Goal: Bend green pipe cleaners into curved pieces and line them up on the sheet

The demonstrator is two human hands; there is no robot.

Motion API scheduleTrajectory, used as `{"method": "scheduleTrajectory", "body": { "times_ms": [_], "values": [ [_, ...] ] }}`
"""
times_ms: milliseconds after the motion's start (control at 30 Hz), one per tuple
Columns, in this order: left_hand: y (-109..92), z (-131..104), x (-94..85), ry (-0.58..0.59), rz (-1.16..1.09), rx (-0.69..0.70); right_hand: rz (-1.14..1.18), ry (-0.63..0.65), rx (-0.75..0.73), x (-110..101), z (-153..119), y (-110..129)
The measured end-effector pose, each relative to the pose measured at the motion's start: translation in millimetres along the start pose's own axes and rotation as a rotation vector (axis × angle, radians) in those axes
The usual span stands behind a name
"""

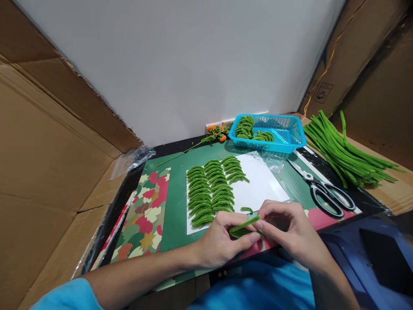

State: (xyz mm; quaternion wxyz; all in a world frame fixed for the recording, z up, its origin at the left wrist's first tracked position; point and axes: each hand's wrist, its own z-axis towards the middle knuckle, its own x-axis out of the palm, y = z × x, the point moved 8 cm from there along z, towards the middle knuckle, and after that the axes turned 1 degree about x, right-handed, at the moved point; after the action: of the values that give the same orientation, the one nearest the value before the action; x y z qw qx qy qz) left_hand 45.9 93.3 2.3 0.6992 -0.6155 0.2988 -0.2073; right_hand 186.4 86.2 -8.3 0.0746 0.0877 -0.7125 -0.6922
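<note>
Between my two hands, near the front edge of the table, is a bent green pipe cleaner (244,224). My left hand (222,238) is closed around it, thumb against fingers. The thumb and fingertips of my right hand (284,226) pinch its right end. Just beyond my hands, a short curved green piece (247,209) lies alone on the lower edge of a white sheet (258,185). Three columns of curved green pipe cleaner pieces (211,183) are laid out on that sheet; the right column is shorter.
A blue basket (290,145) with more curved green pieces stands at the back. Open-bladed scissors (318,188) lie right of the sheet, beside a bundle of long green pipe cleaners (345,155). Orange flowers (222,132) lie behind; a plastic bag (132,160) is at left.
</note>
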Motion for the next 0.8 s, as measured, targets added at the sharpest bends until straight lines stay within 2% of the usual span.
{"method": "scheduleTrajectory", "body": {
  "times_ms": [100,167,233,300,367,433,533,633,800],
  "values": [
    [2.4,0.4,0.8,0.016,-0.020,-0.005,0.013,0.055,0.024,5.7,-0.9,-1.6],
    [4.4,0.9,0.2,0.012,-0.043,-0.038,-0.037,0.024,0.006,5.1,-1.9,0.6],
    [6.1,1.4,-1.0,-0.005,-0.059,-0.083,-0.102,-0.093,-0.106,-1.6,-4.8,10.9],
    [6.1,1.8,-0.2,0.002,-0.069,-0.114,-0.132,-0.187,-0.299,-6.5,-11.7,27.2],
    [4.6,1.9,3.5,0.043,-0.081,-0.121,-0.145,-0.192,-0.469,-6.1,-19.2,40.1],
    [4.5,0.9,6.8,0.078,-0.098,-0.126,-0.174,-0.152,-0.543,-4.2,-22.1,45.1],
    [14.2,-3.2,11.2,0.108,-0.183,-0.207,-0.214,-0.138,-0.547,-6.8,-20.1,45.2],
    [27.4,-7.3,11.9,0.072,-0.284,-0.296,-0.240,-0.153,-0.539,-10.3,-17.8,44.8],
    [29.3,-5.6,3.4,-0.072,-0.345,-0.249,-0.367,-0.131,-0.556,-4.2,-20.3,43.0]
  ]
}}
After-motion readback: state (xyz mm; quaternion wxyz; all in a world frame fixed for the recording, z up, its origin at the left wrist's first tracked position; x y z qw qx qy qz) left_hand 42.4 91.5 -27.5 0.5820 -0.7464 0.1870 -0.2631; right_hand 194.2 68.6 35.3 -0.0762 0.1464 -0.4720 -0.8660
